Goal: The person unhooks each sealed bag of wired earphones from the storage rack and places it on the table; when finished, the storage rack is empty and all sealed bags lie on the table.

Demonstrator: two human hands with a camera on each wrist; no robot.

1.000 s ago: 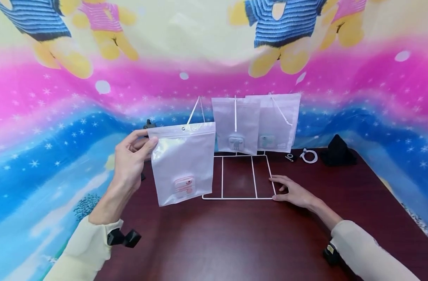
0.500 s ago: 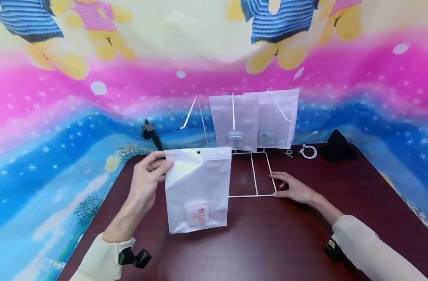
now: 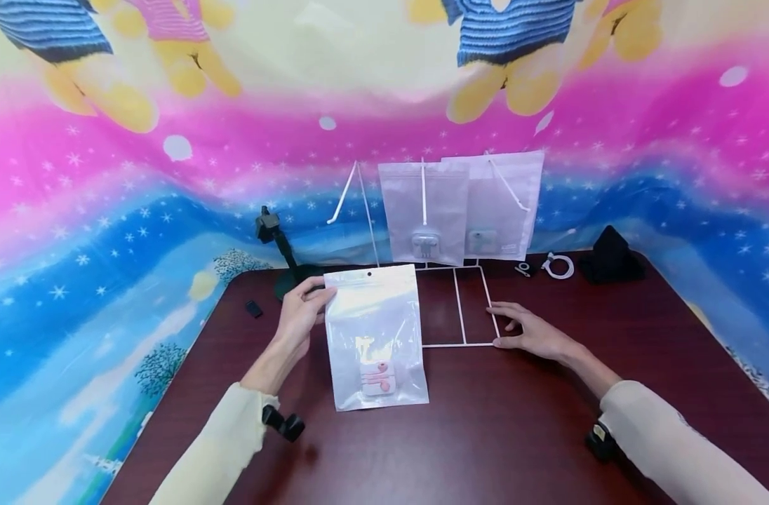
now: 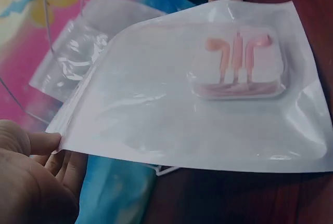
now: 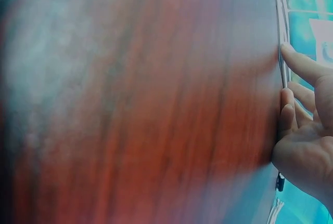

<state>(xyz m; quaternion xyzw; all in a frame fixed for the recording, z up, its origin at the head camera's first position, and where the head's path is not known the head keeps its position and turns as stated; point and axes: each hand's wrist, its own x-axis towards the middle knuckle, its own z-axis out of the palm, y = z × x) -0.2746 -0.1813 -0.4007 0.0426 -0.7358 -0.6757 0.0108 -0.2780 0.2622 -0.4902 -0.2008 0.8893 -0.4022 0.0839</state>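
My left hand [image 3: 301,315] pinches the upper left edge of a white zip bag [image 3: 359,308], raised over the table in front of the rack. Pink wired earphones in a clear case [image 4: 239,63] show through its front, near the bottom. My right hand [image 3: 532,333] holds the front right corner of the white wire display rack [image 3: 460,308], thumb at the corner and fingers along the side wire. Two more zip bags, the middle bag [image 3: 400,203] and the right bag [image 3: 523,182], hang on the rack's prongs. The left prong [image 3: 343,193] is bare.
A black stand [image 3: 285,252] and a small black object [image 3: 254,308] are at the table's left back. A coiled white cable [image 3: 558,266], a small clip-like item [image 3: 522,268] and a black pyramid-shaped object [image 3: 612,256] lie at the right back. A printed curtain [image 3: 170,189] surrounds the table.
The left hand has drawn the earphone bag off the left prong, bringing it down and to the right, clear of it. The right hand has stayed at the rack's corner.
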